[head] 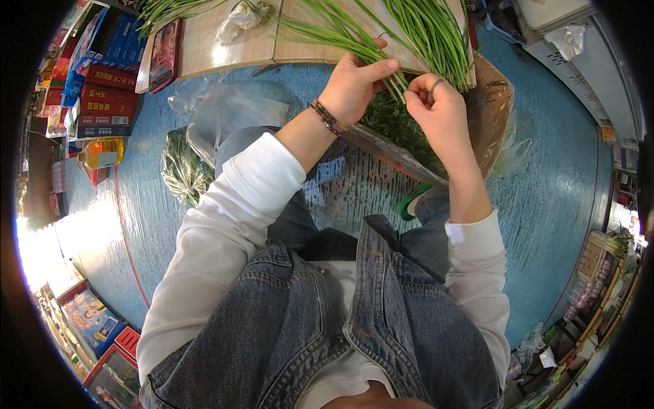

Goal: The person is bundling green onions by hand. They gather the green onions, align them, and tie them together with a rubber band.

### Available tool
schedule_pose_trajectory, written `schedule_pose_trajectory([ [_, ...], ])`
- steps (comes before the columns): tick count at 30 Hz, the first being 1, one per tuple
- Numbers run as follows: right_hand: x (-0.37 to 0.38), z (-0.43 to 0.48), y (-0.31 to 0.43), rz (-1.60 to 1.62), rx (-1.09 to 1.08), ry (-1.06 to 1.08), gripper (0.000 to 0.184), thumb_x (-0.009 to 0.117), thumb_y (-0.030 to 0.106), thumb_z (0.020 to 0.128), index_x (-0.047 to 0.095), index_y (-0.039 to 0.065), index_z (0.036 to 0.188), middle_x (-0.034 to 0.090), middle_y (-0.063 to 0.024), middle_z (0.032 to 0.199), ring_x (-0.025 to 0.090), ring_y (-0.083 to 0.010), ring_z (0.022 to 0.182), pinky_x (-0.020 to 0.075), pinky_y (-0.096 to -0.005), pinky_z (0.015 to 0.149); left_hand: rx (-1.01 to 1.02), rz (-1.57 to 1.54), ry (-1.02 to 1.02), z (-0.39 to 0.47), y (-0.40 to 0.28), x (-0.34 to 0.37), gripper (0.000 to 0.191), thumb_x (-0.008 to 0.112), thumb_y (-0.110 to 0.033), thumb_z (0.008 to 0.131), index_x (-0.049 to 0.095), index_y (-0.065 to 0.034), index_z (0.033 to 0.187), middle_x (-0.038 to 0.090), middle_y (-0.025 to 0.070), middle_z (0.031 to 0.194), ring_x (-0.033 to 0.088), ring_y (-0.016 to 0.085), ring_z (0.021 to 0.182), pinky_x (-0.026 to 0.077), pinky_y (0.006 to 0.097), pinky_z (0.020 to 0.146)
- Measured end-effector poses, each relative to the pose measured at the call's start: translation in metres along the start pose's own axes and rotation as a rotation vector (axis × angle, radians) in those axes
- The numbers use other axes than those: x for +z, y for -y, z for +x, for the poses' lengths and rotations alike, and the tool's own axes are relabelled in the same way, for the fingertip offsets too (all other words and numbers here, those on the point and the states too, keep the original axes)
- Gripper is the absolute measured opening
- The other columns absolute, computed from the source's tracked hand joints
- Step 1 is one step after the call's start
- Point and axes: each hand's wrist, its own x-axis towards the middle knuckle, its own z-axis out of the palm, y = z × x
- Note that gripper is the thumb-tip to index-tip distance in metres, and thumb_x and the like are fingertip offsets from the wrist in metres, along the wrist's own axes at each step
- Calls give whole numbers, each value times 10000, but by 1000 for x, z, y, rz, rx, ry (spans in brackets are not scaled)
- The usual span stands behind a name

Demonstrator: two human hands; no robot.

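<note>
A small bunch of long green chives [340, 38] is in my left hand [352, 87], with the thumb lying across the stalks. Close on its right, my right hand [438, 105] has its thumb and fingertips pinched at the lower ends of those stalks; the exact grip is partly hidden by the curled fingers. A larger heap of chives [429, 36] rests on the table's right end, just beyond the right hand. Below both hands stands an open brown container [493, 102] with dark green leafy matter [396, 120] inside.
The wooden tabletop [301, 38] holds a phone [164, 56], a crumpled white plastic bag [242, 20] and more greens [168, 13]. On the blue floor [536, 204] lie a clear plastic bag [240, 105] and bagged vegetables [184, 168]. Stacked boxes [110, 92] and an oil bottle [103, 153] stand left.
</note>
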Motion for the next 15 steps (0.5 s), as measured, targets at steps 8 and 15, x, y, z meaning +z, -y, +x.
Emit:
schedule_pose_trajectory([
  [8, 6, 0, -2, -446, -243, -163, 59, 627, 74, 736, 574, 55, 756, 588, -77, 723, 576, -260, 590, 458, -337, 546, -69, 151, 0, -1, 2, -2, 275, 643, -19, 805, 516, -9, 1048, 573, 75, 922, 577, 191, 813, 472, 298, 715],
  [15, -1, 2, -7, -193, -63, -74, 89, 613, 102, 771, 607, 20, 803, 604, -119, 703, 591, -239, 607, 462, -323, 584, 24, 169, 54, -1, 2, -2, 283, 616, 42, 797, 508, 8, 1056, 588, 106, 872, 593, 210, 772, 485, 314, 709],
])
